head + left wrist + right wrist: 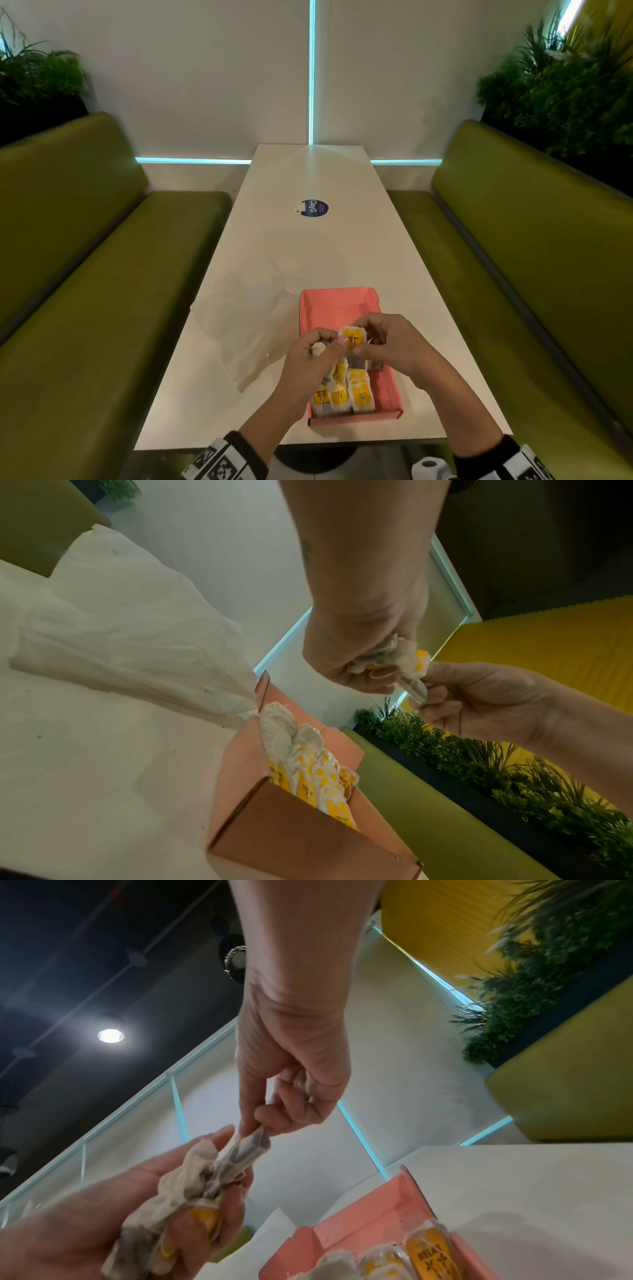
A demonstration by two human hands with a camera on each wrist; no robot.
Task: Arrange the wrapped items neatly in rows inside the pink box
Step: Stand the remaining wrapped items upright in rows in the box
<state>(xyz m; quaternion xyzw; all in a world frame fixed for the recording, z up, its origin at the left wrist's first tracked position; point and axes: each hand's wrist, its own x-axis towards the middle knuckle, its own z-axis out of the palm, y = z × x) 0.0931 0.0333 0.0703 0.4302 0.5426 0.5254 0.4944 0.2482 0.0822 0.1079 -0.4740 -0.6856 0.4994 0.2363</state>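
- Pink card forms the pink box, which lies on the white table near its near edge, long axis running from the near edge toward the far end
- Wrapped items with yellow labels already stand in short rows at the near end of the box; the far half shows bare pink floor
- The left hand hovers over the middle of the box, fingers curled round a small bunch of wrapped items
- The right hand is closed in a pinch, thumb and fingertips gripping one end of a single wrapped item that it shares with the left hand; its other fingers are curled in
- That single item is held up above the box, yellow face toward the head camera; from the wrist views it looks stretched between the two hands
- The relation that matters, as I judge it: the free space lies straight below and just beyond both hands, toward the far end, and the right hand is the one with a clean hold on the piece
- A crumpled translucent bag rests on the table just left of the box
- A round sticker sits further up the table, well apart, and green benches flank both long edges
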